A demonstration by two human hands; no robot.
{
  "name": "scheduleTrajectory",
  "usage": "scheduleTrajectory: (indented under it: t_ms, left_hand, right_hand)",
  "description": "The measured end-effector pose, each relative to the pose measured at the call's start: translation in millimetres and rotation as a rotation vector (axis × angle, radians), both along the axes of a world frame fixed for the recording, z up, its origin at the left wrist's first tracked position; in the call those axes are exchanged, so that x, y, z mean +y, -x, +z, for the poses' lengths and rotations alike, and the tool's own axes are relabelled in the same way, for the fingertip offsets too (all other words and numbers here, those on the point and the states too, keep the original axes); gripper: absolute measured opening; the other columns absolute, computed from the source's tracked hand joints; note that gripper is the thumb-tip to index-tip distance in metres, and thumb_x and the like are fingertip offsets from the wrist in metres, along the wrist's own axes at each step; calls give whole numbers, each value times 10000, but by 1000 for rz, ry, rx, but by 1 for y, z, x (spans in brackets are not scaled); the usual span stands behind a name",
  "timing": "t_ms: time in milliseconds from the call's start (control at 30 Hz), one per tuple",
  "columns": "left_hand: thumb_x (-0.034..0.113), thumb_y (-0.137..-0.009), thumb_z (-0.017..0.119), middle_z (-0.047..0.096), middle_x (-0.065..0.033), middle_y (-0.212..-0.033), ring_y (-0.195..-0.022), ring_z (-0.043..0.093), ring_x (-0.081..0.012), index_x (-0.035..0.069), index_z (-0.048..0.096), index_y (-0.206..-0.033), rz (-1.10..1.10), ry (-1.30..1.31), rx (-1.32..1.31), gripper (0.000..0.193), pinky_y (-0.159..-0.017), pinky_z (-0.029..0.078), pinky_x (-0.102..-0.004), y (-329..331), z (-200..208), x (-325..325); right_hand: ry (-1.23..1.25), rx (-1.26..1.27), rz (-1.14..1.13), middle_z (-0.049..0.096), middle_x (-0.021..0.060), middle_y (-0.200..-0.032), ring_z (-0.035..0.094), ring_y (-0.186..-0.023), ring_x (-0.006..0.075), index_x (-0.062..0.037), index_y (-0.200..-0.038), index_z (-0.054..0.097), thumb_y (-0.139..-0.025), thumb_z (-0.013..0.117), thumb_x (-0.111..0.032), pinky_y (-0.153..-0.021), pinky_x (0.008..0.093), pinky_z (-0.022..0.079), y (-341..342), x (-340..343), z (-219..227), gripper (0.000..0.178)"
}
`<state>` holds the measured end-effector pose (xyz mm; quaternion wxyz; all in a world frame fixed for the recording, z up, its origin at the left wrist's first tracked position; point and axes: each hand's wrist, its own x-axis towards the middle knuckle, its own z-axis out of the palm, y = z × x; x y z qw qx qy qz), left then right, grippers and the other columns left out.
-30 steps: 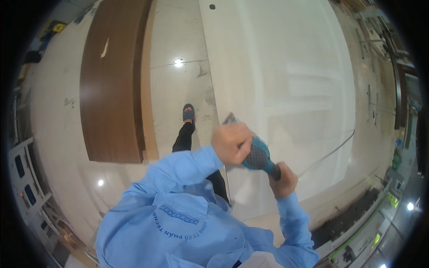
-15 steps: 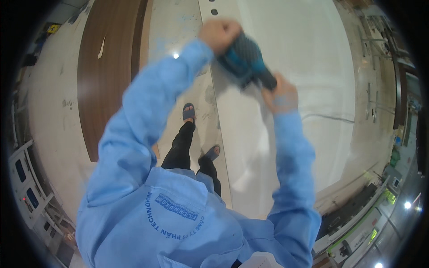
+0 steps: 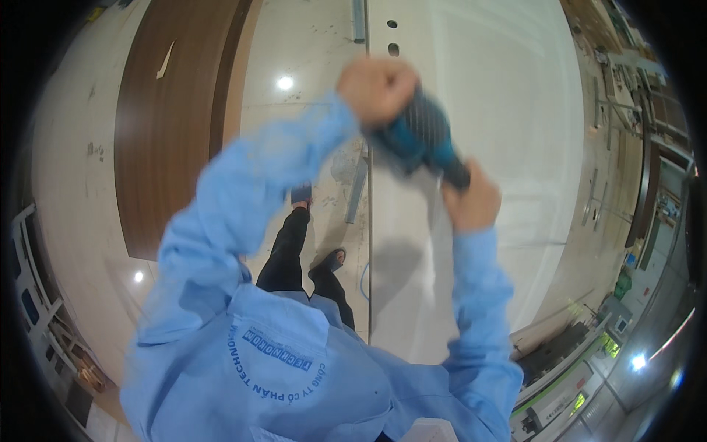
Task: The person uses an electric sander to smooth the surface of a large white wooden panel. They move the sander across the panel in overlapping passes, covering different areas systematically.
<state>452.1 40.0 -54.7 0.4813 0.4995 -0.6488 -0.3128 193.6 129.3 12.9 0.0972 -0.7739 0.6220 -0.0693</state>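
A teal-and-black handheld power tool (image 3: 421,132) is over the left part of a long white panel (image 3: 508,155). Both of my hands grip it, and its exact kind is blurred. My left hand (image 3: 378,90) closes round the tool's far end, close to the panel's left edge. Behind it, my right hand (image 3: 473,197) is wrapped about the dark rear handle. The tool's underside is hidden, so I cannot tell whether it touches the panel. Two dark holes (image 3: 393,49) show in the panel beyond my left hand.
On the left lies a long brown wood-grain panel (image 3: 169,140) with a pale torn patch. My feet stand on the tiled floor (image 3: 317,110) between the panels, near a grey metal bar (image 3: 357,193). Machines (image 3: 567,398) and racks line the right side.
My view has shifted, with the tool and both hands lower and farther right in the picture. The metal bar now shows beside the white panel, and my left foot is partly behind my sleeve.
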Motion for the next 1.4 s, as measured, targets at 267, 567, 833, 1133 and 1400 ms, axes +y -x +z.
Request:
scheduleTrajectory:
  t_ms: [267, 567, 833, 1133, 1400]
  left_hand:
    - [458, -916, 552, 747, -160, -859, -807, 714, -401, 147, 778, -909, 35, -9, -82, 384, -742, 571, -471, 40, 10, -108]
    - [153, -775, 706, 619, -54, -724, -623, 651, -245, 138, 688, -765, -264, 30, 194, 25, -548, 516, -375, 136, 42, 185]
    - [338, -937, 601, 732, -128, -806, -738, 715, -300, 116, 761, -899, -234, -34, 45, 276, -707, 565, -403, 99, 0, -22]
    - [439, -972, 544, 751, -96, -896, -847, 722, -230, 116, 757, -958, -306, -133, -241, 386, -805, 561, -364, 109, 8, -81]
    - [159, -860, 675, 645, -68, -834, -758, 668, -301, 132, 676, -866, -544, -172, 154, 28, -609, 534, -423, 190, 29, 190]
  right_hand:
    - [89, -142, -35, 710, 216, -857, 693, -850, 445, -72, -962, 664, -779, 727, -231, -750, 516, 554, 22, -74, -10, 251]
    - [-280, -131, -439, 642, 197, -720, 681, -702, 423, -70, -881, 591, -741, 809, -186, -644, 466, 536, 101, 243, 25, 284]
    - [-19, -57, -312, 692, 186, -769, 692, -755, 438, -104, -924, 633, -789, 778, -245, -646, 515, 541, 49, 43, 1, 244]
    - [-13, -212, -315, 731, 226, -902, 704, -864, 453, -75, -1046, 666, -843, 734, -287, -749, 530, 554, 57, 18, -14, 301]
    - [-206, -170, -500, 665, 169, -749, 673, -698, 426, -99, -905, 599, -756, 789, -123, -618, 502, 529, 122, 287, 16, 243]
